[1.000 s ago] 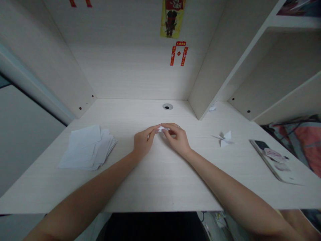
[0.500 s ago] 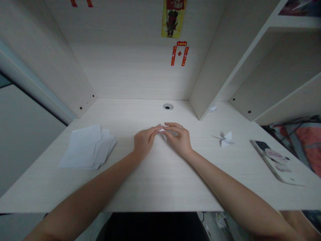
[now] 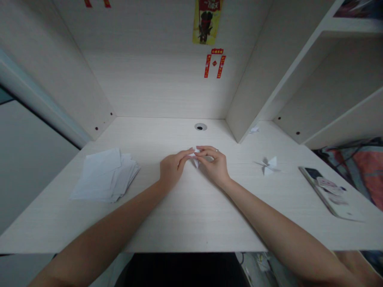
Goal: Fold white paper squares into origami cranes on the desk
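A small folded white paper (image 3: 196, 162) is pinched between my two hands above the middle of the desk. My left hand (image 3: 173, 165) grips its left side with thumb and forefinger. From the right, my right hand (image 3: 214, 164) holds it with thumb and fingertips; a ring shows on one finger. Fingers cover much of the paper, so its full shape is hidden. Off to the right lies a folded paper pinwheel (image 3: 269, 165) with pointed blades, apart from both hands.
A pile of white paper sheets (image 3: 101, 175) lies at the left of the desk (image 3: 191, 223). On the right rests a phone (image 3: 329, 193). A divider panel (image 3: 245, 115) stands behind the pinwheel, with a scrap of white paper (image 3: 254, 130) by its foot. A round cable hole (image 3: 200, 126) is at the back.
The folded paper has shifted slightly between my fingertips, and more of its points show above and below them. Both arms stay almost where they were.
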Available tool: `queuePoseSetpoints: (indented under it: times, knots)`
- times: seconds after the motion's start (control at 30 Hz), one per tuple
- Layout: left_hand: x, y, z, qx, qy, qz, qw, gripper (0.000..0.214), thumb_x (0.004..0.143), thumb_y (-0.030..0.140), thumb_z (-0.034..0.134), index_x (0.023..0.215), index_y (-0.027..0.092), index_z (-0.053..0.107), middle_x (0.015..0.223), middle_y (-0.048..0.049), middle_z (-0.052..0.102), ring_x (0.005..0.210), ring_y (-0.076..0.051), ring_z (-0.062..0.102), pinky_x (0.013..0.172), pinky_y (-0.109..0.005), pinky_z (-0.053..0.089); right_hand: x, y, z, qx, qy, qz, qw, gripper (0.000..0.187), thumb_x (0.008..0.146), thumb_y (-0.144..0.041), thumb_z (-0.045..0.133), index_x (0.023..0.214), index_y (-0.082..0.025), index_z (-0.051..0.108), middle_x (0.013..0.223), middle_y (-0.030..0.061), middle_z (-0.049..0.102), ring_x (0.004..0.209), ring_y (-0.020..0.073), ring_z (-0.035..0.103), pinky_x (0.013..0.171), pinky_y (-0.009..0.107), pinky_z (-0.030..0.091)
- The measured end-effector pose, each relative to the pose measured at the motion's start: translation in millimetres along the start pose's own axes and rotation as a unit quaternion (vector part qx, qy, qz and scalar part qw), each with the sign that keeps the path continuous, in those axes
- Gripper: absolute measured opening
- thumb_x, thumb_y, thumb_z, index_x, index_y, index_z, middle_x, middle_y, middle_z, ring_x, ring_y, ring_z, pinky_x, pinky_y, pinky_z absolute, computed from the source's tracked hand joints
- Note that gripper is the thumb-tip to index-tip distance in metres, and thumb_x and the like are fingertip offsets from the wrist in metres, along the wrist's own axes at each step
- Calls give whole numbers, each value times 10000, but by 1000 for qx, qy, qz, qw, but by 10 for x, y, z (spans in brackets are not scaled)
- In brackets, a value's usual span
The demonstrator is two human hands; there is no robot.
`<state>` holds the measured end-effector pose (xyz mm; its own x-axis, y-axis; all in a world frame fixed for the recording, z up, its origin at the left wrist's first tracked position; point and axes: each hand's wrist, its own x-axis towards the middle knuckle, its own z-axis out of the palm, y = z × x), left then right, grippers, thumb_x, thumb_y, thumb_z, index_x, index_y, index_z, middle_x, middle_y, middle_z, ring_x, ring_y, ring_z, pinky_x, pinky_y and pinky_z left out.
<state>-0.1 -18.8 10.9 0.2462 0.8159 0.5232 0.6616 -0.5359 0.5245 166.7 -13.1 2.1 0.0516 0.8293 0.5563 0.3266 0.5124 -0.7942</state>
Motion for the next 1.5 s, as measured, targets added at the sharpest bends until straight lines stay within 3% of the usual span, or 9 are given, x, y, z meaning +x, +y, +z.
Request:
queuePoseSetpoints:
  times: [0.23, 0.4, 0.7, 1.5]
  knots:
    - [14, 46, -27, -58, 26, -1, 998, 261, 877, 324, 522, 1115, 281, 621, 1093, 20, 690, 941, -150, 663, 855, -252, 493, 5, 7, 2, 16, -4, 19, 1000, 123, 744, -309, 683, 840, -234, 703, 1053, 70, 677, 996, 212, 620, 837, 364, 499]
    - [27, 71, -26, -139, 40, -24, 989, 218, 867, 306, 537, 1050, 265, 649, 1070, 13, 697, 955, -142, 662, 860, -248, 502, 10, 0, 11, 44, -23, -11, 999, 192, 770, -282, 663, 958, -268, 699, 1138, 57, 655, 1083, 206, 590, 972, 399, 439]
    - [28, 58, -15, -174, 59, -47, 982, 200, 836, 304, 576, 993, 254, 690, 1041, 3, 707, 962, -152, 660, 885, -280, 512, 7, 10, 12, 47, -4, 13, 999, 171, 767, -299, 671, 929, -275, 717, 1069, 63, 674, 1009, 205, 618, 787, 338, 535]
    - [32, -5, 31, -215, 68, -99, 969, 177, 814, 280, 591, 930, 255, 722, 972, 3, 726, 923, -161, 673, 904, -322, 517, 5, 76, 29, 56, -22, 22, 998, 168, 755, -325, 678, 904, -265, 728, 1040, 72, 674, 969, 202, 629, 795, 350, 544]
